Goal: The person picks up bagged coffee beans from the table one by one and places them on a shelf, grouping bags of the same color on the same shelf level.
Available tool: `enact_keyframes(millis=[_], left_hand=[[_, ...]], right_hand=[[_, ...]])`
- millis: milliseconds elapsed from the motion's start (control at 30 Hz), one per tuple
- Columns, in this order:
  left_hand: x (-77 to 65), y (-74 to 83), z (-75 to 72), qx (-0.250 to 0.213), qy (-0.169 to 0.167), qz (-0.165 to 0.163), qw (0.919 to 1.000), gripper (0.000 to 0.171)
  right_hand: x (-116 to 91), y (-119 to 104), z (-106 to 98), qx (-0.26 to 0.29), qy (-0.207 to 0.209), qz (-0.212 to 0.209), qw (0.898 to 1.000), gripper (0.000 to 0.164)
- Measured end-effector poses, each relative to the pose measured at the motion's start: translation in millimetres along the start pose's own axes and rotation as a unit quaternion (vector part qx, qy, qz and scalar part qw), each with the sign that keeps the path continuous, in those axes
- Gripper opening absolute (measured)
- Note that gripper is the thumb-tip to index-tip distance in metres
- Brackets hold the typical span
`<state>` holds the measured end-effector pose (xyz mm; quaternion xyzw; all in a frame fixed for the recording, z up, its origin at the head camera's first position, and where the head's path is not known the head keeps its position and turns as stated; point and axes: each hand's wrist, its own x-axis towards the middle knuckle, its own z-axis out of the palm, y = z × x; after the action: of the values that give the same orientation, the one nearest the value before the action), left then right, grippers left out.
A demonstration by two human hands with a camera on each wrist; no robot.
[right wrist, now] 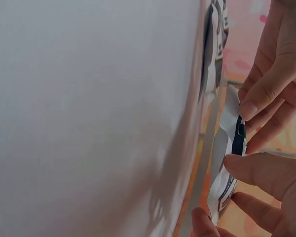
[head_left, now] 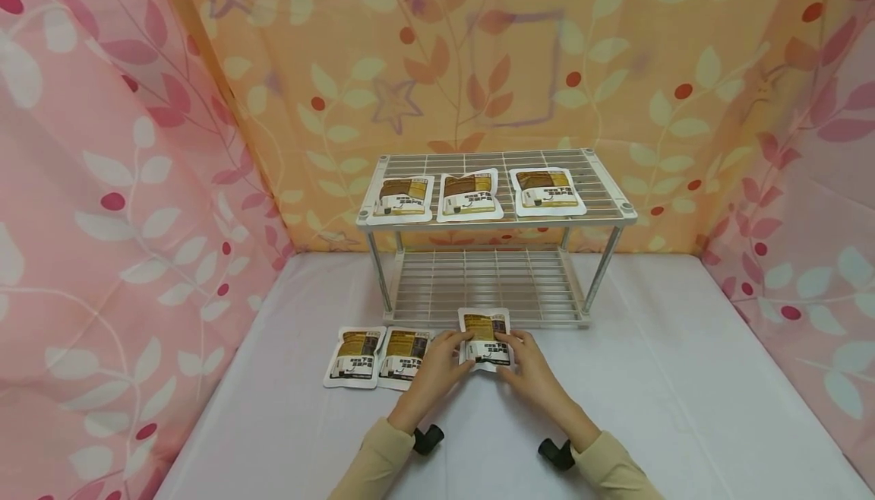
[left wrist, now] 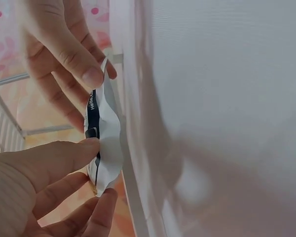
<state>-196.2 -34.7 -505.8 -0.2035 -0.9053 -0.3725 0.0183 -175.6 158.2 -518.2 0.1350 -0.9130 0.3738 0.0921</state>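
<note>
A white-edged pouch point(head_left: 487, 324) with brown and yellow print stands in front of the shelf's lower tier, held between both hands. My left hand point(head_left: 437, 369) pinches its left side, and my right hand point(head_left: 536, 378) pinches the right. In the left wrist view, the left thumb point(left wrist: 74, 153) lies on the printed front while fingertips reach the bottom edge. The right wrist view shows the pouch point(right wrist: 229, 133) edge-on, raised above the white cloth. Two matching pouches, one further left point(head_left: 354, 356) and one nearer point(head_left: 403, 352), lie beside my left hand, which partly covers the nearer one.
A white two-tier wire shelf point(head_left: 472, 158) stands behind the hands. Three similar pouches, at left point(head_left: 402, 200), middle point(head_left: 469, 194) and right point(head_left: 547, 191), lie along its top front edge. White cloth point(head_left: 683, 378) covers the table, and patterned curtains point(head_left: 492, 52) enclose it.
</note>
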Motion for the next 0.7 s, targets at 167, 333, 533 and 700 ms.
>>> enact_keyframes(millis=[167, 333, 533, 700], left_hand=[[12.0, 4.0, 8.1, -0.016, 0.01, 0.008, 0.9998, 0.049], [23.7, 8.7, 16.7, -0.028, 0.028, 0.023, 0.999, 0.049], [36.4, 16.5, 26.5, -0.03, 0.037, 0.035, 0.9982, 0.048], [47.9, 25.6, 35.9, -0.027, 0.039, 0.034, 0.9983, 0.047]], right_hand=[[6, 6, -11, -0.001, 0.011, 0.002, 1.0, 0.056], [9, 14, -20, -0.006, 0.024, 0.002, 1.0, 0.056], [11, 22, -32, -0.014, 0.04, -0.001, 0.999, 0.056], [13, 31, -42, -0.023, 0.051, -0.003, 0.998, 0.056]])
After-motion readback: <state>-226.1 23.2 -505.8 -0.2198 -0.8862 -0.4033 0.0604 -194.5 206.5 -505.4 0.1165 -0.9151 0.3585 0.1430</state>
